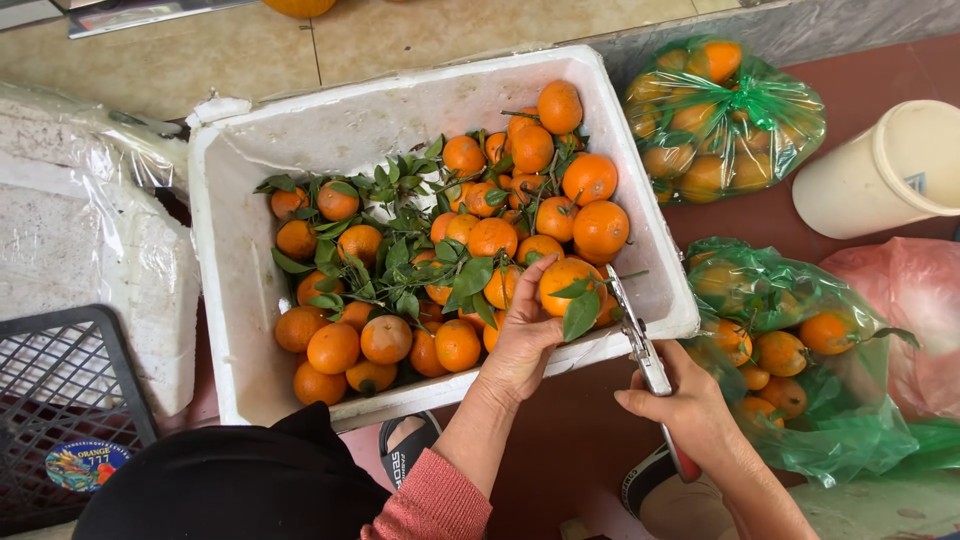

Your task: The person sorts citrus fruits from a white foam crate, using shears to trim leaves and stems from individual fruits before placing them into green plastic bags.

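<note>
- Head view: the left hand (pixel 525 335) is clamped around a leafy mandarin (pixel 567 281), lifting it clear of the pile over the white foam box (pixel 235 270) so its stem is exposed.
- The right hand (pixel 685 405) is closed on pruning shears (pixel 640 345), blades at the stem.
- Green bags of mandarins (pixel 725 115) lie on the reddish floor (pixel 560 440); tiles beyond.

Leafy orange (pixel 566 280) against open shears (pixel 640 345)

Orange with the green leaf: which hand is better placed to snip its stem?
Right hand, probably: it grips the red-handled metal shears, blades beside the leafy orange. Left hand holds that fruit.
</note>
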